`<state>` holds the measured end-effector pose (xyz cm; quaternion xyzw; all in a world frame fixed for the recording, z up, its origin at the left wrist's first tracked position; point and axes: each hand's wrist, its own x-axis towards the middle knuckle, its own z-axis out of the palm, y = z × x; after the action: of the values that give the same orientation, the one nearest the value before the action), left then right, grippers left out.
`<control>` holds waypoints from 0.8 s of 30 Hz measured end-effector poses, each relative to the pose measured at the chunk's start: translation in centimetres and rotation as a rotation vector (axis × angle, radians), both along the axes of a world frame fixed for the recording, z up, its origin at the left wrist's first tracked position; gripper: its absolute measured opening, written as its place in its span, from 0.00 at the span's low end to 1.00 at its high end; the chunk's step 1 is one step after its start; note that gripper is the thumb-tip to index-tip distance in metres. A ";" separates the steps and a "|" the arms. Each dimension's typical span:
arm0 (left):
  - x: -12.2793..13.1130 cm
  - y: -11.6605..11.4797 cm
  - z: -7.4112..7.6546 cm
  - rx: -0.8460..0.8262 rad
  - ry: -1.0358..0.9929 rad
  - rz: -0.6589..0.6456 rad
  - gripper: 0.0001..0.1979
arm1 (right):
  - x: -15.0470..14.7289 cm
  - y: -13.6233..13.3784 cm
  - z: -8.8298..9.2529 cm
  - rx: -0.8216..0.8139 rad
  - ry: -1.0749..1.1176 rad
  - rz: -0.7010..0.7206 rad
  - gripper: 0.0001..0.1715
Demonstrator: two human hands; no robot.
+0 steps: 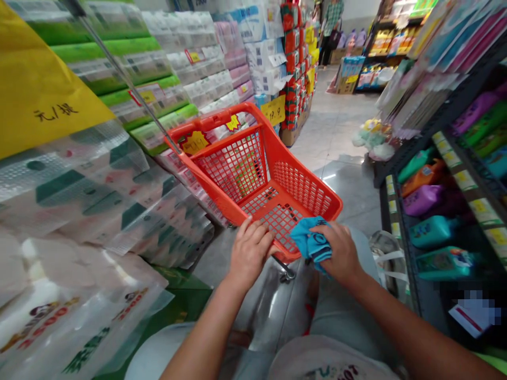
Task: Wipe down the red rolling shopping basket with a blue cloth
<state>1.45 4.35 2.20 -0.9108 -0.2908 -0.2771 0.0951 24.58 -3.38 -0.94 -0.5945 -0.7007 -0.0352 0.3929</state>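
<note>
A red plastic rolling shopping basket (304,182) stands tilted in front of me, its lattice bottom showing. My left hand (252,245) has its fingers over the near rim and its thumb on the outer side. In my right hand (338,248) is a crumpled blue cloth (311,237) with dark markings, pressed at the near right corner of the rim. From the basket's far left corner a thin metal pull rod (122,76) runs up to the upper left. A small caster (287,275) shows below the near edge.
Stacked tissue packs (158,63) line the left, with a large yellow price sign (47,100) in front. On the right, a dark shelf holds bottles (431,232) and hanging packets (412,100). A tiled aisle (322,121) leads to a person (331,24) standing far off.
</note>
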 end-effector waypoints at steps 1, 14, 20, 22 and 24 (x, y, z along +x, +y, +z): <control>0.9 -0.3 -0.2 -0.012 -0.022 0.018 0.13 | 0.4 0.1 0.2 -0.023 0.006 -0.040 0.16; -3.4 6.3 1.1 0.037 -0.129 0.220 0.12 | 0.8 1.2 0.3 -0.021 -0.059 -0.148 0.20; 0.0 4.3 0.5 0.079 -0.174 0.248 0.11 | -4.7 3.9 2.7 -0.036 -0.109 -0.089 0.21; 0.3 4.0 0.9 0.082 -0.130 0.223 0.11 | -5.5 4.7 3.4 -0.050 -0.149 -0.043 0.19; -0.8 4.1 1.8 0.083 -0.058 0.199 0.11 | -5.0 5.2 3.6 -0.042 -0.168 -0.030 0.18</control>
<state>0.67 8.49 3.97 -0.8644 -0.3704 -0.3044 0.1515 19.55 1.81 2.67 -0.6080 -0.7228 -0.0764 0.3195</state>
